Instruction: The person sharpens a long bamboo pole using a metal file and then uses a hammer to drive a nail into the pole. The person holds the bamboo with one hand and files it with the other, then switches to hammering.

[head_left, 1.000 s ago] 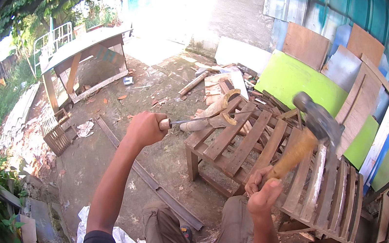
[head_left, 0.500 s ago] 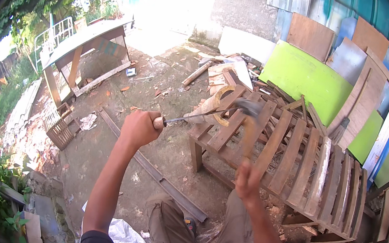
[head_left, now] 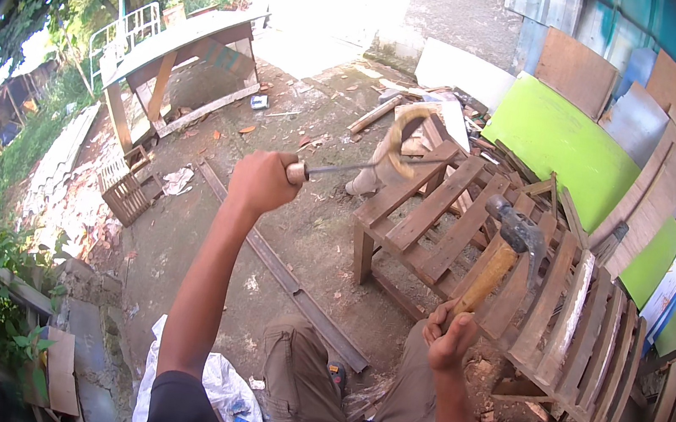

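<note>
My left hand [head_left: 265, 184] is raised and closed around the wooden handle of a tool with a thin metal shaft [head_left: 335, 167]. The shaft runs right to a tan, C-shaped curved piece [head_left: 396, 144]; whether they are joined, I cannot tell. Lower right, my right hand [head_left: 451, 337] grips a claw hammer [head_left: 487, 280] by its wooden handle. The hammer's dark metal head points up, over the slatted wooden bench [head_left: 468, 228] and apart from the shaft.
Scrap wood lies beyond the bench, before green and brown boards [head_left: 565, 138] leaning on the wall. A long metal channel [head_left: 287, 277] lies across the ground. At the far left stands a table [head_left: 185, 46], near a small slatted crate [head_left: 123, 193]. A white sack [head_left: 225, 384] lies by my legs.
The hammer has swung right and back from beside the curved piece. My left hand has risen in view, and the shaft and curved piece with it. The whole view has shifted slightly.
</note>
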Demonstrator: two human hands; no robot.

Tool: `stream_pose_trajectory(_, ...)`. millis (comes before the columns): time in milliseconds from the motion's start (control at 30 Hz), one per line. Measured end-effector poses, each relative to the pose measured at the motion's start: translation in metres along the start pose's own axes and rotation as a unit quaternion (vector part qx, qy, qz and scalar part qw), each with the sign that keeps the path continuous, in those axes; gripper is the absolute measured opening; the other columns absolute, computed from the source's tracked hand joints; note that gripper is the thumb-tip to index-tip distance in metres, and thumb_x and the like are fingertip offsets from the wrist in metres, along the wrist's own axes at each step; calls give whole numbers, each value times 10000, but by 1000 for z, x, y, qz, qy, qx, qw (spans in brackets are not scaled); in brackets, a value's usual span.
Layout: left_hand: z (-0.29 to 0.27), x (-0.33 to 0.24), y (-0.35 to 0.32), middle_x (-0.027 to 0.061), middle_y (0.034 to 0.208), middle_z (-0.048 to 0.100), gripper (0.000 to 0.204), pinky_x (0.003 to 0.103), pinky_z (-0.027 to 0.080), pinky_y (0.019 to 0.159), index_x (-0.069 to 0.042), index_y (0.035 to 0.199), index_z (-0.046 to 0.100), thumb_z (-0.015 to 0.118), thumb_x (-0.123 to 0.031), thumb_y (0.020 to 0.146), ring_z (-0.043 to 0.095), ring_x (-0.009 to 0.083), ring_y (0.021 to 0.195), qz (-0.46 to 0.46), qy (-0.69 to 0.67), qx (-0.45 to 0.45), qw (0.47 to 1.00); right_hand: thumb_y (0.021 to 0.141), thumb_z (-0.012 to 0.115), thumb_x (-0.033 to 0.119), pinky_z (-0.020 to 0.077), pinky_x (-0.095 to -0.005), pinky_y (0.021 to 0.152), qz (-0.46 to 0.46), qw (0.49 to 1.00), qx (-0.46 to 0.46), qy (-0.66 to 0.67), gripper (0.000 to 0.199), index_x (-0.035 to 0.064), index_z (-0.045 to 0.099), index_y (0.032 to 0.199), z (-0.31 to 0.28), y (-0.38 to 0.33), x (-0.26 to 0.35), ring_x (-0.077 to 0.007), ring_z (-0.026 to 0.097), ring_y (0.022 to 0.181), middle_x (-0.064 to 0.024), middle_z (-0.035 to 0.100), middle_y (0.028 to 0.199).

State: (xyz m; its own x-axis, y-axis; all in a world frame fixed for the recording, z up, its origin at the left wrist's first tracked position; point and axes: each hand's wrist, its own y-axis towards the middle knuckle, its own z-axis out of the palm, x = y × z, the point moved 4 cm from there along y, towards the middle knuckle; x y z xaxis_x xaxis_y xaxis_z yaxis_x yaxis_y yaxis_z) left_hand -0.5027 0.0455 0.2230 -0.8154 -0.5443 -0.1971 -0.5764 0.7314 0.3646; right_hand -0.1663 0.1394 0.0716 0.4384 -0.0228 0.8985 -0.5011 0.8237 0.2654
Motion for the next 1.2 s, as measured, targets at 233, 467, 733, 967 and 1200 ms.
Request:
stream_pose_trajectory(233,-49,62,42,170,822,735,295,421,559,736,-118,996,774,730,-260,741,722,325,778,-123,-92,-134,979,968,479,667,302,-221,419,78,997,-2,-12,625,57,449,834,-16,-22,-31,-53,370,450,25,387,570)
stream_pose_trajectory(467,-80,113,109,140,820,737,371,383,538,722,-31,1005,763,760,-269,720,708,260,747,-130,-53,-132,981,1008,483,581,312,-220,415,107,992,39,-53,541,56,471,873,-9,30,-64,-37,380,459,43,402,588)
stream_pose_trajectory(733,-106,144,203,63,632,608,358,308,435,506,8,778,706,798,-335,731,561,148,525,-188,-68,-33,979,1022,560,428,408,-257,461,242,960,87,-113,403,39,552,915,8,97,-90,-70,493,499,16,501,607)
stream_pose_trajectory(967,-114,125,211,102,729,695,338,370,493,637,13,956,741,795,-250,751,643,180,649,-182,-136,-75,971,1009,569,441,486,-354,635,290,900,79,-314,454,-9,623,980,4,66,-4,-165,613,676,-55,597,693)
stream_pose_trajectory(1200,-229,80,169,112,675,668,238,359,483,609,-35,890,729,778,-231,764,630,201,605,-227,-155,-1,962,1034,505,431,499,-389,761,312,862,110,-384,475,-27,631,1038,52,82,155,-255,659,800,-153,657,818)
